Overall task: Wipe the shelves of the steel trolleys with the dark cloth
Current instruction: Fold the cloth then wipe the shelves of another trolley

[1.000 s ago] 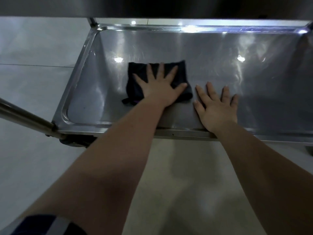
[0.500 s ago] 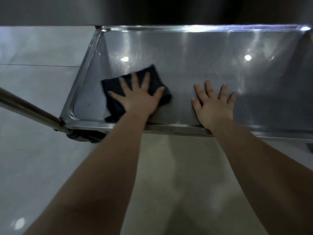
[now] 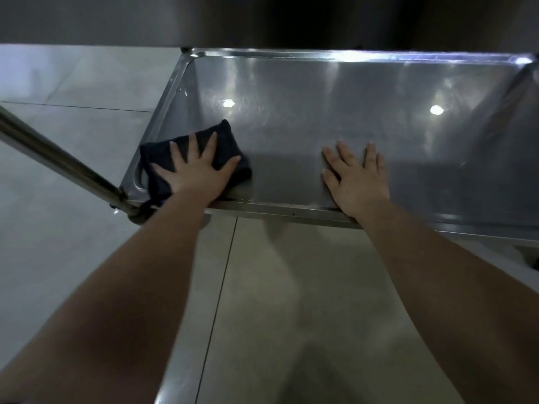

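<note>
Here, the left hand [image 3: 198, 173] is lying flat on the dark, crumpled square cloth [image 3: 226, 144]; its fingers [image 3: 194, 147] are straight and spread, pressing the fabric down rather than curling round it. The cloth is sitting in the near left corner of the shiny, rimmed stainless-steel trolley shelf [image 3: 320, 97]; it is showing beyond the fingertips and on either side of the palm, and one corner seems to be trailing over the near rim beside the wrist (the dim light makes this hard to confirm). To the right of that hand's thumb, well apart from the cloth, the right hand [image 3: 357, 182] is resting palm-down on bare steel; its fingers [image 3: 347, 156] are straight and relaxed, holding nothing, and its wrist is crossing the shelf's near rim. Beyond both sets of fingertips two small bright light reflections [image 3: 228, 103] are glinting on the metal. Left of the left hand's little finger a round polished steel tube [image 3: 58, 158] is running diagonally to the shelf's near left corner; beneath both forearms pale grey floor tiles [image 3: 87, 258] are showing.
</note>
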A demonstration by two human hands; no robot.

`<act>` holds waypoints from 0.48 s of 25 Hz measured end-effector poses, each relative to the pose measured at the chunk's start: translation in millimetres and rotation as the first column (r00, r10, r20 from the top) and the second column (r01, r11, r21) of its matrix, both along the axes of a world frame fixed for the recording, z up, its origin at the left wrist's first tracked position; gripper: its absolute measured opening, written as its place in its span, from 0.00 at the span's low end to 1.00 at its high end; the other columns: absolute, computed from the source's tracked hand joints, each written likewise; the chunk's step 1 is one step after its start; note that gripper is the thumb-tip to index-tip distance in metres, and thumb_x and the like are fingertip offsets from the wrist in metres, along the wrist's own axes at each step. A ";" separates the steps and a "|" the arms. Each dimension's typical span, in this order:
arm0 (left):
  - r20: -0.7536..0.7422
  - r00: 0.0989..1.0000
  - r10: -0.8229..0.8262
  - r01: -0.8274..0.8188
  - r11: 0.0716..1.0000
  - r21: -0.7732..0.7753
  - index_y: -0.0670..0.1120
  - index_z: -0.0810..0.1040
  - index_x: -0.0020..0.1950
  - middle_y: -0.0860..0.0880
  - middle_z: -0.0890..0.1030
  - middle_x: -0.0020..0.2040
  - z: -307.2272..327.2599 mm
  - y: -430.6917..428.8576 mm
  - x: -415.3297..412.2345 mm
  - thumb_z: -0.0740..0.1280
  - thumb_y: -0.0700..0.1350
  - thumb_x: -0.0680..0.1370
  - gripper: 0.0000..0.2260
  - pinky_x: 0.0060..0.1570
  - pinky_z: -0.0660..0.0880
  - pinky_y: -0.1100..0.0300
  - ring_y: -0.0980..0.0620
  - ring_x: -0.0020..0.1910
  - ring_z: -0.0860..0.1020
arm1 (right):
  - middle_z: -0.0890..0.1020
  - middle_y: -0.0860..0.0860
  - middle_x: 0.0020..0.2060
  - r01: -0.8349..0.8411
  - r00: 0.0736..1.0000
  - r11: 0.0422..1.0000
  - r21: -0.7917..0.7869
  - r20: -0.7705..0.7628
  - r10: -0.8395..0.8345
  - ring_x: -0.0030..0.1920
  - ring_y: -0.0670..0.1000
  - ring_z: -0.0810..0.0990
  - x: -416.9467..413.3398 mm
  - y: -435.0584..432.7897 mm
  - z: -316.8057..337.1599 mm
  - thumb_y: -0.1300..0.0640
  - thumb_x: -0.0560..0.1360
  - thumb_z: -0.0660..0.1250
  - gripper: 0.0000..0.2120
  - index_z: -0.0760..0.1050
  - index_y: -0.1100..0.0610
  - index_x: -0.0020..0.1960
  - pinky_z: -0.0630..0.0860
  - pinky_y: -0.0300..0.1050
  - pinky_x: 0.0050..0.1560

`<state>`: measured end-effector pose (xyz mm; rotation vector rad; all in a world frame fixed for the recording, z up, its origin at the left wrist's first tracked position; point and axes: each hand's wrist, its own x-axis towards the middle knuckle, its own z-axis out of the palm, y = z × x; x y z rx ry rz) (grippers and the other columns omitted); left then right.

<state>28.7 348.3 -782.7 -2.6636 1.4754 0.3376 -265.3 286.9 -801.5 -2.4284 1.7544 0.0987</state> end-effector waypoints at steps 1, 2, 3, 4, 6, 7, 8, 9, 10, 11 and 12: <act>-0.039 0.999 -0.009 0.009 1.000 0.002 0.67 0.39 0.76 0.54 0.40 0.80 1.6 -7.5 -26.3 0.41 0.79 0.69 0.38 0.63 0.37 0.23 0.39 0.77 0.37 | 0.45 0.42 0.79 0.015 1.000 1.000 0.014 -0.014 -0.015 0.77 0.65 0.39 0.5 -0.7 0.3 0.37 0.80 0.40 0.26 0.41 0.36 0.77 0.38 0.61 0.75; -0.072 0.995 -0.075 0.076 0.997 0.015 0.67 0.39 0.76 0.53 0.39 0.80 2.4 -13.4 -56.8 0.41 0.79 0.69 0.38 0.62 0.36 0.22 0.38 0.77 0.36 | 0.44 0.42 0.79 0.028 0.999 0.999 0.024 -0.024 -0.027 0.77 0.65 0.39 -0.2 -1.1 0.5 0.37 0.81 0.40 0.26 0.41 0.36 0.77 0.39 0.60 0.75; -0.084 0.979 -0.183 0.186 0.982 0.030 0.67 0.39 0.76 0.53 0.38 0.80 -0.4 -15.9 -87.9 0.41 0.79 0.69 0.38 0.61 0.34 0.22 0.38 0.77 0.35 | 0.44 0.42 0.79 0.035 0.999 0.999 0.029 -0.027 -0.034 0.77 0.64 0.40 -2.4 -0.9 1.0 0.37 0.81 0.40 0.26 0.40 0.36 0.77 0.40 0.60 0.75; -0.085 0.951 -0.299 0.303 0.952 0.039 0.68 0.38 0.76 0.53 0.38 0.80 -4.0 -15.2 -112.8 0.41 0.79 0.69 0.38 0.61 0.34 0.23 0.39 0.77 0.34 | 0.44 0.42 0.79 0.034 0.999 0.999 0.029 -0.025 -0.034 0.77 0.64 0.40 -5.6 -0.9 1.1 0.37 0.81 0.41 0.26 0.40 0.36 0.77 0.40 0.60 0.76; -0.068 0.888 -0.454 0.458 0.888 0.044 0.70 0.37 0.74 0.56 0.38 0.80 -3.5 -9.5 -114.0 0.40 0.80 0.68 0.37 0.64 0.34 0.25 0.43 0.77 0.35 | 0.44 0.42 0.79 0.017 1.000 0.999 0.031 -0.023 -0.016 0.77 0.63 0.40 -11.5 -2.6 1.7 0.37 0.81 0.40 0.26 0.39 0.36 0.77 0.41 0.60 0.76; -0.049 0.878 -0.476 0.478 0.878 0.030 0.71 0.37 0.74 0.56 0.39 0.80 -1.6 -5.7 -90.9 0.40 0.80 0.67 0.38 0.66 0.36 0.26 0.45 0.78 0.37 | 0.44 0.42 0.79 0.007 1.000 0.999 0.035 -0.023 -0.007 0.77 0.63 0.40 -13.7 -3.5 1.9 0.37 0.81 0.40 0.26 0.39 0.36 0.77 0.40 0.59 0.76; -0.017 0.888 -0.460 0.461 0.887 0.015 0.71 0.38 0.74 0.57 0.40 0.80 1.0 0.1 -58.4 0.40 0.81 0.65 0.39 0.68 0.38 0.27 0.46 0.78 0.38 | 0.44 0.42 0.79 0.000 1.000 0.999 0.035 -0.020 0.000 0.77 0.63 0.40 -14.8 -4.5 2.2 0.36 0.80 0.40 0.26 0.39 0.36 0.77 0.40 0.59 0.76; 0.006 0.913 -0.409 0.409 0.913 0.007 0.71 0.38 0.74 0.57 0.41 0.80 4.2 7.6 -22.1 0.39 0.82 0.64 0.40 0.69 0.40 0.28 0.46 0.79 0.39 | 0.44 0.42 0.79 -0.004 1.000 0.999 0.032 -0.016 0.005 0.77 0.63 0.40 -15.1 -5.2 1.9 0.36 0.80 0.39 0.26 0.39 0.36 0.77 0.40 0.59 0.76; 0.012 0.941 -0.339 0.339 0.940 0.023 0.70 0.38 0.75 0.57 0.41 0.80 6.9 15.9 13.5 0.38 0.82 0.63 0.42 0.70 0.41 0.29 0.46 0.79 0.39 | 0.45 0.42 0.79 -0.008 1.000 1.000 0.026 -0.012 0.009 0.77 0.63 0.40 -14.5 -5.6 0.9 0.35 0.80 0.39 0.27 0.39 0.36 0.77 0.40 0.59 0.75; 0.006 0.961 -0.275 0.274 0.960 0.053 0.70 0.37 0.74 0.57 0.40 0.80 9.5 25.1 43.0 0.38 0.82 0.62 0.42 0.70 0.40 0.29 0.46 0.78 0.39 | 0.45 0.42 0.79 -0.012 1.000 1.000 0.017 -0.010 0.013 0.77 0.63 0.40 -13.4 -5.7 -0.7 0.35 0.80 0.38 0.27 0.39 0.35 0.77 0.40 0.59 0.75; 0.001 0.974 -0.224 0.224 0.971 0.079 0.71 0.35 0.73 0.56 0.39 0.80 11.1 31.1 61.7 0.38 0.82 0.62 0.42 0.70 0.40 0.28 0.45 0.78 0.38 | 0.45 0.42 0.79 -0.013 1.000 1.000 0.007 -0.010 0.013 0.77 0.63 0.40 -11.7 -5.5 -2.3 0.35 0.80 0.38 0.27 0.39 0.36 0.77 0.40 0.59 0.75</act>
